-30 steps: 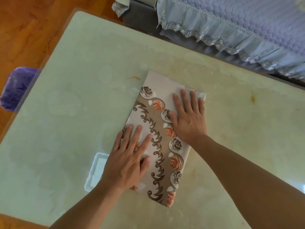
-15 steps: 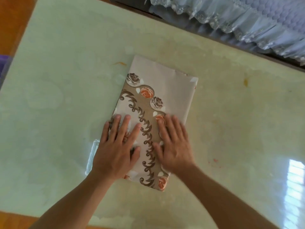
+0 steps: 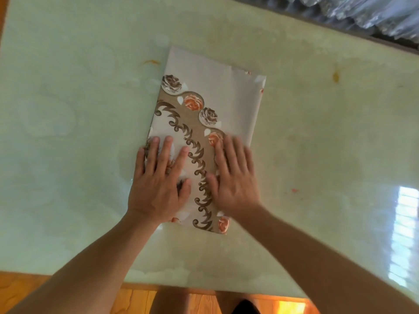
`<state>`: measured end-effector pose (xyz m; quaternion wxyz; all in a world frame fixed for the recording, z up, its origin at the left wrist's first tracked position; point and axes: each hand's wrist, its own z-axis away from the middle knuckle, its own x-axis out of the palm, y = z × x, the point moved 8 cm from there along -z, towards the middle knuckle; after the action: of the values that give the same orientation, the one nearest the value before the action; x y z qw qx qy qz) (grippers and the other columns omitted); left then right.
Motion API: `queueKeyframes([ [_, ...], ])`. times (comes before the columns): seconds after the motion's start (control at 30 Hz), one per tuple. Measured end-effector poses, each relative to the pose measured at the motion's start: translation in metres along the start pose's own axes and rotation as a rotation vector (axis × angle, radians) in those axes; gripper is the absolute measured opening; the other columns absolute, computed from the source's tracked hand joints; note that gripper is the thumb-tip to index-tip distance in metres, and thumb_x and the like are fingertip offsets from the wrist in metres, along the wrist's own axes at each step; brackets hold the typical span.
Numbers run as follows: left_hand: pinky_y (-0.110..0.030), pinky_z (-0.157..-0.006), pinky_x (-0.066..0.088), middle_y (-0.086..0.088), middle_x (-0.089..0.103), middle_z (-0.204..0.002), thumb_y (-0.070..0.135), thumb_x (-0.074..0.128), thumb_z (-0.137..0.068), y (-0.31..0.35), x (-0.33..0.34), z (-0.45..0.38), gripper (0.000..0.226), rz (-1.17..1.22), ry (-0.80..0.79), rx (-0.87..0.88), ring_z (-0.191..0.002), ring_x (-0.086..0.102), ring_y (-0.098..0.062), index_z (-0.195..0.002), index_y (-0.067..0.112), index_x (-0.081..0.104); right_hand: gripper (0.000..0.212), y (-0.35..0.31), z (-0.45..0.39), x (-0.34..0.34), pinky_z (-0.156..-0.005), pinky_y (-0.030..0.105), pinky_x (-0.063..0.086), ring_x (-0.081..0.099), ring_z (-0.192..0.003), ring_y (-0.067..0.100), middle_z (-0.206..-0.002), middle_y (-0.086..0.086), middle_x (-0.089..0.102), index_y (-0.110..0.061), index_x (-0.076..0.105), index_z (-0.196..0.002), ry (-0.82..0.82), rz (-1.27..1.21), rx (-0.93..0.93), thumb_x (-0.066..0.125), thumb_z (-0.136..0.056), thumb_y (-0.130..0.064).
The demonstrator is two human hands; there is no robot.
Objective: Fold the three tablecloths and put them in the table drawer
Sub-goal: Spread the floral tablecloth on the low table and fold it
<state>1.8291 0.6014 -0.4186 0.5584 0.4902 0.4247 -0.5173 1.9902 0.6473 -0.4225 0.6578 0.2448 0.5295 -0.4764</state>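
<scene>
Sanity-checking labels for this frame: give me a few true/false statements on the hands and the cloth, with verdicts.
1. Both hands lie flat, palms down, on the folded tablecloth. True: the left hand and the right hand both press on its near half.
2. The cloth is spread open over the whole table. False: it is folded into a compact rectangle near the middle.
3. The right hand pinches a corner of the cloth and lifts it. False: its fingers are stretched out flat on top.
4. The cloth's pattern shows roses and brown scrolls. True.
5. Two more tablecloths are stacked beside it. False: only this one is in view.
</scene>
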Motion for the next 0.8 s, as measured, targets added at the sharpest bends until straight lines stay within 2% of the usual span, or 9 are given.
queueKeyframes([
  [0.17,-0.062,-0.122,0.015,-0.021,0.016,-0.167,0.047,0.045,-0.096,0.001,0.000,0.002,0.073,-0.009,-0.019,0.015,-0.155,0.008,-0.042,-0.162,0.021,0.025,0.070,-0.020,0.103,0.045,-0.121,0.056,0.020,0.000,-0.155,0.037,-0.167,0.018,0.002,-0.013,0.020,-0.160,-0.107,0.045,-0.102,0.038,-0.104,-0.051],
  [0.27,-0.061,-0.122,0.013,-0.020,0.015,-0.168,0.048,0.044,-0.097,0.001,0.000,0.002,0.073,-0.017,-0.056,0.010,-0.155,0.007,-0.042,-0.162,0.022,0.023,0.067,-0.024,0.116,0.034,-0.122,0.056,0.015,0.003,-0.155,0.035,-0.167,0.017,0.007,-0.017,0.025,-0.159,-0.149,0.024,-0.172,0.033,-0.104,-0.055],
  [0.33,-0.061,-0.122,0.012,-0.020,0.014,-0.168,0.048,0.043,-0.099,0.003,-0.001,0.002,0.071,-0.001,-0.077,0.003,-0.156,0.007,-0.041,-0.162,0.023,0.022,0.058,-0.012,0.097,0.006,-0.121,0.051,0.018,0.021,-0.150,0.034,-0.162,0.015,0.026,-0.019,0.039,-0.154,-0.078,-0.103,-0.151,0.038,-0.104,-0.049],
  [0.4,-0.061,-0.123,0.012,-0.018,0.010,-0.169,0.047,0.040,-0.102,0.004,-0.006,0.005,0.067,0.014,-0.078,-0.018,-0.156,0.003,-0.040,-0.162,0.025,0.020,0.047,0.019,0.051,-0.035,-0.113,0.049,0.031,0.038,-0.135,0.038,-0.148,0.018,0.042,-0.011,0.054,-0.140,0.140,-0.216,-0.036,0.050,-0.100,-0.035],
  [0.5,-0.055,-0.123,0.020,-0.017,0.020,-0.166,0.039,0.043,-0.105,0.020,-0.029,0.028,0.057,0.231,-0.013,-0.151,-0.154,0.015,-0.037,-0.159,0.023,0.033,0.052,0.079,-0.050,-0.082,-0.113,0.048,0.028,0.034,-0.135,0.046,-0.148,0.027,0.038,-0.004,0.049,-0.140,0.266,-0.228,0.249,0.058,-0.091,-0.020],
  [0.57,-0.042,-0.118,0.036,-0.007,0.044,-0.148,0.032,0.049,-0.104,0.036,-0.038,0.061,0.044,0.564,-0.014,-0.344,-0.141,0.040,-0.024,-0.145,0.019,0.049,0.057,0.110,-0.113,-0.099,-0.114,0.042,0.026,0.033,-0.136,0.045,-0.150,0.024,0.034,-0.007,0.043,-0.145,0.224,-0.328,0.450,0.055,-0.092,-0.022],
  [0.63,-0.032,-0.101,0.052,0.007,0.061,-0.118,0.031,0.051,-0.103,0.050,-0.029,0.099,0.027,0.931,-0.204,-0.692,-0.112,0.060,-0.006,-0.127,0.021,0.057,0.058,0.130,-0.150,-0.104,-0.112,0.042,0.037,0.039,-0.132,0.041,-0.145,0.017,0.037,-0.013,0.042,-0.143,0.165,-0.472,0.721,0.056,-0.089,-0.030],
  [0.73,-0.045,-0.093,0.058,-0.008,0.077,-0.096,0.021,0.053,-0.103,0.087,0.001,0.153,0.022,1.558,-0.625,-1.383,-0.094,0.074,-0.025,-0.115,0.007,0.065,0.063,0.123,-0.158,-0.098,-0.101,0.047,0.050,0.049,-0.124,0.037,-0.138,0.012,0.039,-0.013,0.042,-0.137,0.070,-0.595,0.856,0.062,-0.083,-0.038],
  [0.8,-0.051,-0.099,0.054,-0.020,0.077,-0.102,0.026,0.055,-0.103,0.114,0.005,0.158,0.032,1.919,-0.754,-1.564,-0.101,0.073,-0.035,-0.118,-0.001,0.063,0.061,0.117,-0.149,-0.095,-0.098,0.041,0.052,0.056,-0.119,0.033,-0.131,0.011,0.052,-0.010,0.047,-0.133,0.100,-0.681,0.824,0.067,-0.085,-0.043],
])
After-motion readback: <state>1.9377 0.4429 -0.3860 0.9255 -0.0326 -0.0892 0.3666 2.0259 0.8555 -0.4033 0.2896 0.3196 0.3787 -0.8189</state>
